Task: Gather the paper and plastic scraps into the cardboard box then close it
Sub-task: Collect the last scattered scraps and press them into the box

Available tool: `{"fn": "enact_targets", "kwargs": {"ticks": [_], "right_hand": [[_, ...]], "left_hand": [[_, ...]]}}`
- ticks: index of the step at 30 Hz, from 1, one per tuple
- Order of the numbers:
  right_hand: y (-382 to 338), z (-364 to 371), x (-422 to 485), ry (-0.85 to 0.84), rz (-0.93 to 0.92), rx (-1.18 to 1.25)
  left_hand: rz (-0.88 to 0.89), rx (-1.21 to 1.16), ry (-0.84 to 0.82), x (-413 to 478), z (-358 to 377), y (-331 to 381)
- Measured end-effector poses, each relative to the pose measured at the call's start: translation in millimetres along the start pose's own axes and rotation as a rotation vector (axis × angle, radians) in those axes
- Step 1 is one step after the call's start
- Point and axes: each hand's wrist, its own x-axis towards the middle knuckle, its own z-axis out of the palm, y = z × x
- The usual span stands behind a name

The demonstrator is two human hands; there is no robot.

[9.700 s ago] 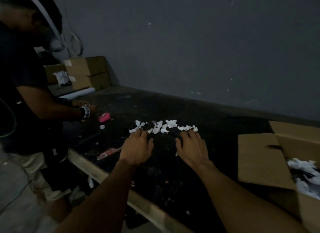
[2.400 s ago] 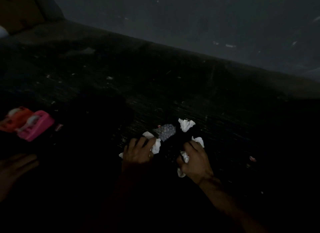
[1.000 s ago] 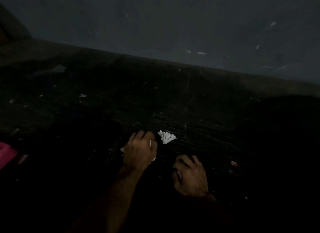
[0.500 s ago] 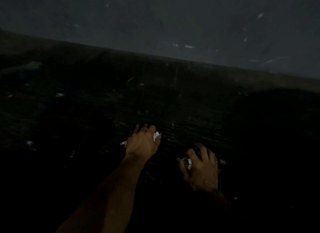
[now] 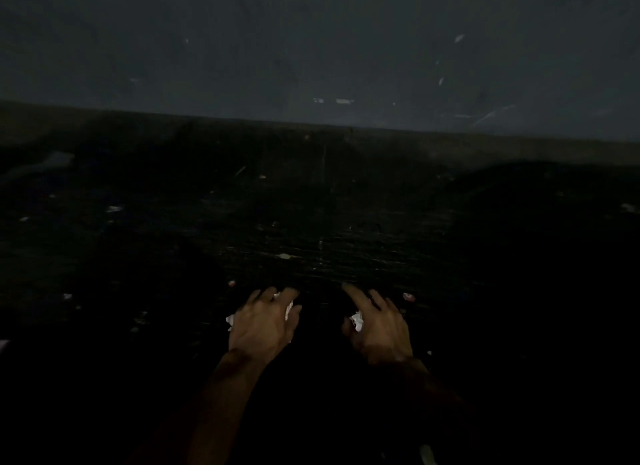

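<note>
White paper scraps poke out from under the left hand, at its thumb side and its outer edge, with the fingers curled down over them on the black table. Near it but apart, the right hand grips a crumpled scrap tucked between thumb and palm, its forefinger and middle finger reaching forward over the tabletop. A pink fleck lies just beside the right hand's fingers, and a second fleck lies near the left hand. Pale crumbs dot the dim surface. A grey-blue wall rises behind.
</note>
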Motion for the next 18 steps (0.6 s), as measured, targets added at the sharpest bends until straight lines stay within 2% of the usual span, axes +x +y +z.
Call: {"fn": "enact_targets", "kwargs": {"ticks": [4,15,18], "right_hand": [[-14,-45,-15,0.054,0.109,0.168],[-42,-186,-76,0.375,-0.132,0.135],[-41,-223,-106,0.472,-0.140,0.115]], "left_hand": [[-0.056,-0.090,-0.008,-8,-49,19],[0.088,-0.005,0.271,-47,-183,101],[0.137,0.017,0.315,-60,-209,128]]}}
